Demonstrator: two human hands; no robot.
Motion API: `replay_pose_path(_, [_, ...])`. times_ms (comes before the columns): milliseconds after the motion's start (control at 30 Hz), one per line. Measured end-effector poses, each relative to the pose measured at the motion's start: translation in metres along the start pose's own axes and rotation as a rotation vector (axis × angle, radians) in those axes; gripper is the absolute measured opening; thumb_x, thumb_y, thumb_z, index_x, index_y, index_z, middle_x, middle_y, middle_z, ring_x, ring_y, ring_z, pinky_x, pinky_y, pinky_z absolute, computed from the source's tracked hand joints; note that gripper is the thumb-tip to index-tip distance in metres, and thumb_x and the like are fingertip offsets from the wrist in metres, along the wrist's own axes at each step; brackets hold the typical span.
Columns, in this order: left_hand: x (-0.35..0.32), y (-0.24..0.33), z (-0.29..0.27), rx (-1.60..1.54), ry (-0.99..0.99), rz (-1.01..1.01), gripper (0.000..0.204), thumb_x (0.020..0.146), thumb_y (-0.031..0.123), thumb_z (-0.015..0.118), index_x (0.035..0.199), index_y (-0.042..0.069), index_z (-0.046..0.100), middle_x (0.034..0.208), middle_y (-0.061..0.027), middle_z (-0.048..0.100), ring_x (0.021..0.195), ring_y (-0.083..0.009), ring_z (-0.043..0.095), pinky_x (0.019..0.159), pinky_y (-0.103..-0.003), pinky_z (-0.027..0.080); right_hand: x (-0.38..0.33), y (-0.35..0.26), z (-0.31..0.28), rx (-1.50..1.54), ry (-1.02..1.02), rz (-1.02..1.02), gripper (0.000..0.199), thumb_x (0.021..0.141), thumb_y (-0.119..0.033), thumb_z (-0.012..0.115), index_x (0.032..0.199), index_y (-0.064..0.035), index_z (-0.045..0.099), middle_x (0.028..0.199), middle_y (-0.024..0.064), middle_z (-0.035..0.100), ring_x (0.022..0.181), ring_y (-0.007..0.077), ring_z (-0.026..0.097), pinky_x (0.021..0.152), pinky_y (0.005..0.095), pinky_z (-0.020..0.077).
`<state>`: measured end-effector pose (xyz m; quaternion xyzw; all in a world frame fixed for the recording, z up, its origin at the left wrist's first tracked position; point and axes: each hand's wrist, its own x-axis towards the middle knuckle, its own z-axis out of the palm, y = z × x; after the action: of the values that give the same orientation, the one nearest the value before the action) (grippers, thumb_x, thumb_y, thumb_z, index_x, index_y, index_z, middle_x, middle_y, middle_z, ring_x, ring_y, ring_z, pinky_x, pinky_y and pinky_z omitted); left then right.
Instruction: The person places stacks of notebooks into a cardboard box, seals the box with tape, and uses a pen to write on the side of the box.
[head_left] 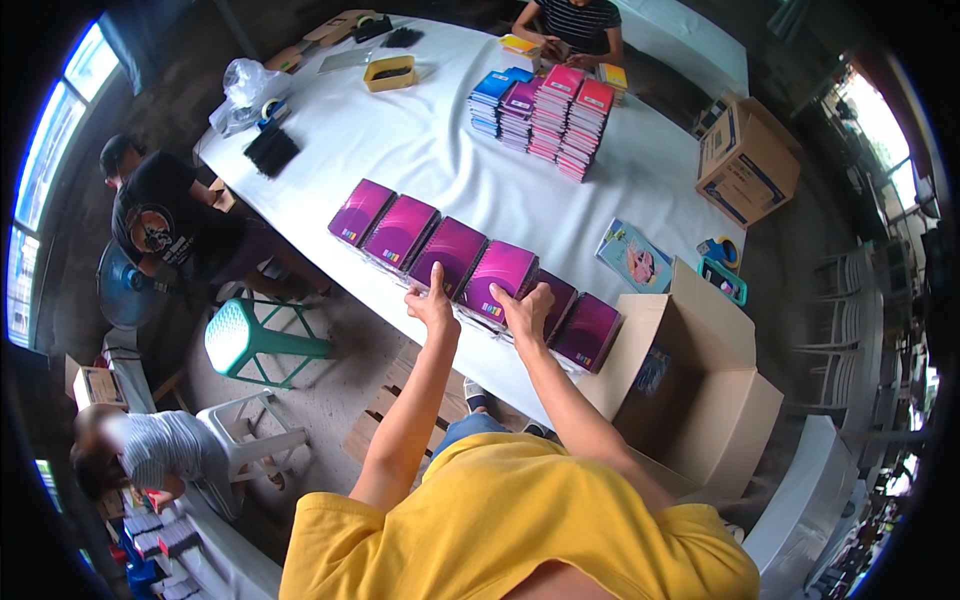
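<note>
A row of purple spiral notebook stacks (404,232) runs along the near edge of the white-covered table. My left hand (434,308) is at the front of the third stack from the left, its thumb up on the cover and its fingers curled against the lower edge. At the fourth stack (497,272), which sits a little higher than its neighbours, my right hand (526,310) lays its thumb on the cover and wraps its fingers round the right side. The undersides of the stacks and some fingertips are hidden.
An open cardboard box (690,400) stands at the right by the row. Taller stacks of coloured notebooks (560,110) are farther back, near a seated person. A closed carton (745,165), tape dispenser (722,250), black brush (271,152) and green stool (262,338) surround the work area.
</note>
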<state>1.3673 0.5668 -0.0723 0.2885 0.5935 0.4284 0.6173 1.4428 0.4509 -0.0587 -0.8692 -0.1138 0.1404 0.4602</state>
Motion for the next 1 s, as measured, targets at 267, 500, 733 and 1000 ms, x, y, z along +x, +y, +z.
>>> replay_pose_path(267, [-0.05,0.019,-0.031,-0.277,-0.344,-0.287,0.061,0.075,0.021,0.081,0.115,0.009,0.037,0.112,-0.01,0.056,0.107,-0.0232,0.058,0.085,-0.05,0.05,-0.012,0.016,-0.1,1.284,-0.34,0.462,0.044,0.075,-0.014,0.077,0.113,-0.0027,0.058,0.11,0.0095,0.064,0.097,0.0212,0.064,0.084,0.037,0.0524])
replay_pose_path(500, [-0.146,0.04,-0.037,-0.286,-0.758,-0.463,0.049,0.085,0.033,0.064,0.126,0.008,0.052,0.12,-0.0101,0.061,0.11,-0.0278,0.061,0.094,-0.044,0.05,-0.072,0.035,-0.223,1.903,-0.455,0.018,0.067,0.086,-0.047,0.057,0.136,-0.0047,0.045,0.133,0.0176,0.051,0.116,0.0331,0.055,0.098,0.0484,0.0469])
replay_pose_path(733, [-0.204,0.022,-0.022,-0.254,-0.923,-0.58,0.052,0.086,0.035,0.064,0.127,0.007,0.052,0.117,-0.011,0.064,0.107,-0.0276,0.063,0.094,-0.042,0.051,-0.113,0.049,-0.275,2.101,-0.598,-0.053,0.111,0.067,-0.066,0.072,0.152,-0.0192,0.019,0.152,0.0245,0.022,0.143,0.0458,0.01,0.106,0.0743,0.0128])
replay_pose_path(1000, [-0.2,0.012,-0.075,-0.287,-0.715,-0.376,0.04,0.087,0.034,0.062,0.12,0.012,0.057,0.121,-0.0091,0.059,0.113,-0.0295,0.057,0.096,-0.045,0.047,-0.047,0.205,-0.402,0.972,-0.458,0.522,0.054,0.079,-0.035,0.067,0.119,-0.0005,0.056,0.113,0.0134,0.064,0.1,0.0261,0.065,0.091,0.0473,0.052])
